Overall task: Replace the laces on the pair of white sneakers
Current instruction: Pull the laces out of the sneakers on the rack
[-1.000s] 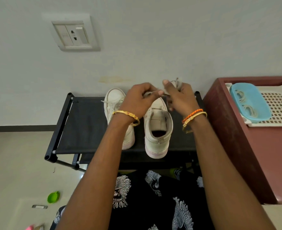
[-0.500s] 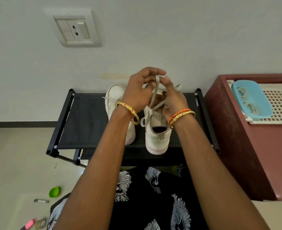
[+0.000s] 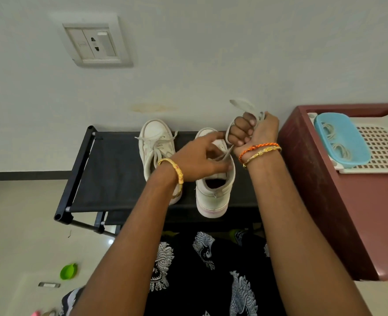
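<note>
The right hand (image 3: 253,131), just right of frame centre, is fisted around a gathered loop of pale shoelace (image 3: 245,106); one blurred end flicks up above the knuckles toward the wall, and a taut strand runs down and left from the fist into the right sneaker (image 3: 216,179). That closed grip looks meant to draw the old lace out of the eyelets, with the slack bunched in the palm so it does not snag.

The left hand (image 3: 200,156) lies over the tongue and throat of that same shoe, fingers spread and only loosely bent. It seems to steady the shoe against the pull, though whether the fingertips also pinch the strand is hard to tell, since the hand covers the eyelets.

The right sneaker stands upright on the black fabric shelf (image 3: 111,172), its long axis running from bottom to top of the frame: heel and open collar toward the wearer, toe toward the wall. The left sneaker (image 3: 156,144) sits just beside it, to its left, parallel and pointing the same way, with its lace in the eyelets and loose ends splayed to either side.

At the right edge of the frame, a blue lid (image 3: 341,140) holding coiled laces rests on a white perforated basket (image 3: 384,153), well apart from the shoes; these are probably the replacements.
</note>
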A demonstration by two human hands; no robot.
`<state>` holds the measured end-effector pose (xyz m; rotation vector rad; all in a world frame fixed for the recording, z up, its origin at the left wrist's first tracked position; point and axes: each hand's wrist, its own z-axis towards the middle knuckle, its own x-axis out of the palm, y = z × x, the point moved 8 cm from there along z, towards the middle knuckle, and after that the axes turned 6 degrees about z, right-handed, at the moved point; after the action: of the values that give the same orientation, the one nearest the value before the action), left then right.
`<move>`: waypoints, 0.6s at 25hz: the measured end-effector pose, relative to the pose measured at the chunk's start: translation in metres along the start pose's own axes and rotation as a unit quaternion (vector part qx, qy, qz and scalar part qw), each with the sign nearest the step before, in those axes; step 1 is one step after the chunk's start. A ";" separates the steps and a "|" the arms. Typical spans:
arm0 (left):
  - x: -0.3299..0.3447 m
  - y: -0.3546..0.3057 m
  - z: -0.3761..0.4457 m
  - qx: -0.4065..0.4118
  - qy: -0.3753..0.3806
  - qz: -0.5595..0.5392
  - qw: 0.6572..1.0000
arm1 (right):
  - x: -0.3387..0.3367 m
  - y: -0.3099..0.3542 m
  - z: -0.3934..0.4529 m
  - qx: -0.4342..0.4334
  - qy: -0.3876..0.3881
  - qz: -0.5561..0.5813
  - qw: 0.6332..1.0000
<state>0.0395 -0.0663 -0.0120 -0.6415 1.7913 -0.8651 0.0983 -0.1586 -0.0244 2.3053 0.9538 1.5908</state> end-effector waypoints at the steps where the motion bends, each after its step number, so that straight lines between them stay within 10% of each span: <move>1: -0.005 -0.002 0.001 0.001 -0.034 0.040 0.999 | -0.002 0.002 0.000 0.001 -0.004 -0.016 1.000; 6: -0.033 0.005 0.001 -0.043 -0.179 -0.019 0.983 | -0.018 0.005 -0.003 -0.032 -0.101 -0.120 0.987; 10: -0.028 0.017 -0.001 -0.125 -0.216 -0.335 0.909 | -0.021 0.009 -0.006 -0.090 -0.147 -0.337 0.926; 15: -0.021 0.016 0.003 -0.093 -0.294 -0.312 0.899 | -0.015 -0.010 -0.010 -0.072 -0.104 -0.493 0.861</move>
<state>0.0491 -0.0416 -0.0141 -1.4831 1.1190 -0.7894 0.0824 -0.1623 -0.0371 1.3925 1.5222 0.8944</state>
